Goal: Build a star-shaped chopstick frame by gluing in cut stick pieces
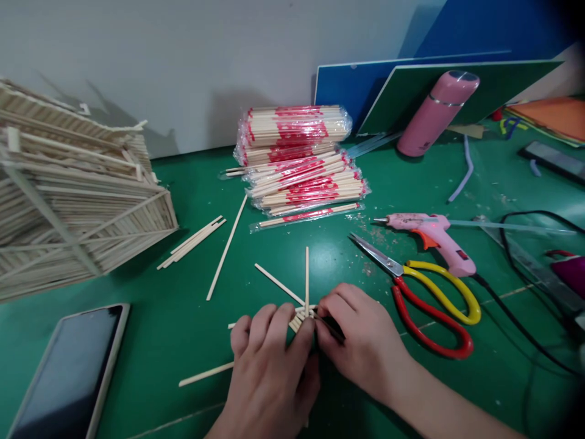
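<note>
Several bare wooden chopsticks (307, 274) spread out like spokes from a cluster where their ends meet, low in the middle of the head view. Over the left side of this cluster lies my left hand (272, 360), its fingers bent and its thumb pressed at the hub. My right hand (361, 338) pinches at the right of the hub, thumb and forefinger closed on the chopstick ends. A dark strip or shadow shows between those fingers. Both palms and parts of the spokes are hidden. Right of my hands lie scissors (397, 277) with red and yellow handles.
A pink glue gun (425, 228) with its cord lies right. Wrapped chopstick bundles (297, 134) are stacked behind; loose chopsticks (194, 242) lie left. A stick-built structure (86, 213) and phone (68, 372) occupy the left; a pink bottle (434, 119) leans on boards.
</note>
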`<state>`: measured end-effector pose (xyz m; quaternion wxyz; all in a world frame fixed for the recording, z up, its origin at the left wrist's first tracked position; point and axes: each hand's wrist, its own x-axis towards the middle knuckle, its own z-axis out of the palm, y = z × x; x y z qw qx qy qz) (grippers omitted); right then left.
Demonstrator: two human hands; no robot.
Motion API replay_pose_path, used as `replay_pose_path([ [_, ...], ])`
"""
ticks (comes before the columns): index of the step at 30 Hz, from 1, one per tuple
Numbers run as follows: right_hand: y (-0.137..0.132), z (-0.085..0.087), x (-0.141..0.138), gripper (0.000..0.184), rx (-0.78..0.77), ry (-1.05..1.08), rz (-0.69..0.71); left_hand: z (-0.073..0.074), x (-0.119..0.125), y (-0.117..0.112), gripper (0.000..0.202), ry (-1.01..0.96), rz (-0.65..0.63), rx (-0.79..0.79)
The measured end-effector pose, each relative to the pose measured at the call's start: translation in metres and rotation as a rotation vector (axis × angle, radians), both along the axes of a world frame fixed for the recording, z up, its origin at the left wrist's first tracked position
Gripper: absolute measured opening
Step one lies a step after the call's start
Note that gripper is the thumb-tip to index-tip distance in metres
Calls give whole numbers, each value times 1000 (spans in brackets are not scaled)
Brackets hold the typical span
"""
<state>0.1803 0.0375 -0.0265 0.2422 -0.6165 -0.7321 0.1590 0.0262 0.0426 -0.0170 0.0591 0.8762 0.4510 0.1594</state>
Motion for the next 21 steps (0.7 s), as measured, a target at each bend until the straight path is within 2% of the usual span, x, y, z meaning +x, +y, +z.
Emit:
replay_pose_path([
  [11,1,2,-4,10,38,-50,-54,-3,-1,-2,23,-29,12,69],
  [16,1,3,-5,10,8,-72,-85,-1,-2,-2,24,-12,-16,24],
  [21,-1,3,-6,9,-28,-92,-97,-1,0,-5,24,-62,37,-14],
])
